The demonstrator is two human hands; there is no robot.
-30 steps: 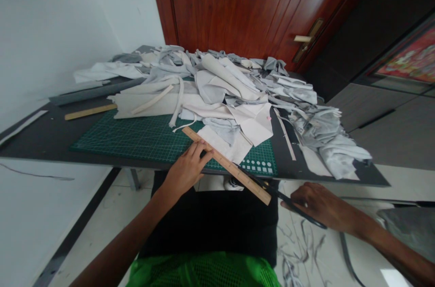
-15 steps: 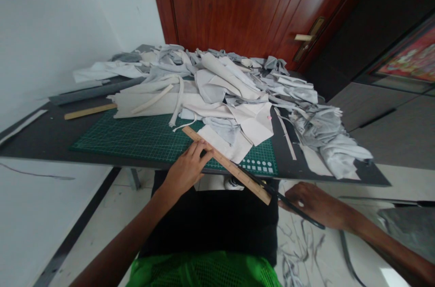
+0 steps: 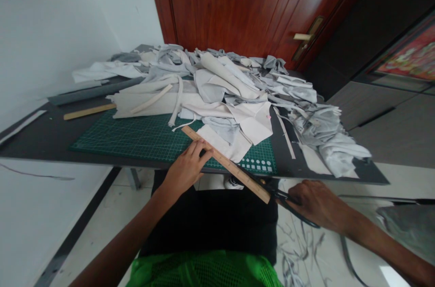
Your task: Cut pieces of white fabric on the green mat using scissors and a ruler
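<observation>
- One wooden ruler [image 3: 226,164], a flat, straight strip with marked graduations, lies slantwise on the near part of the mat; its near end juts past the table edge.
- Left hand [image 3: 186,167]: fingers spread wide and laid across the ruler, pressing it down.
- Right hand [image 3: 317,205]: fingers curled closed around the scissors' handles, just past the table edge.
- One pair of black-handled scissors [image 3: 282,197] sits beside the ruler's near end; the blades are partly hidden, so their opening cannot be read.
- One pale sheet [image 3: 217,142], soft and matte, leather or heavy cloth, cannot tell which, lies under the ruler, its edge running along it.
- One green cutting mat [image 3: 136,142], printed with a fine grid and a row of dots, lies under the sheet; bare grid spreads left of the ruler.
- One heap of many pale grey and white offcuts [image 3: 224,83], crumpled, in strips and folds, covers the far half of the table.
- One black tabletop [image 3: 44,146] carries it all, its near edge straight.
- One thin wooden strip [image 3: 89,112] lies left, beside the mat.
- Dark, curling scraps [image 3: 299,251] lie on the tiled floor below the right hand.
</observation>
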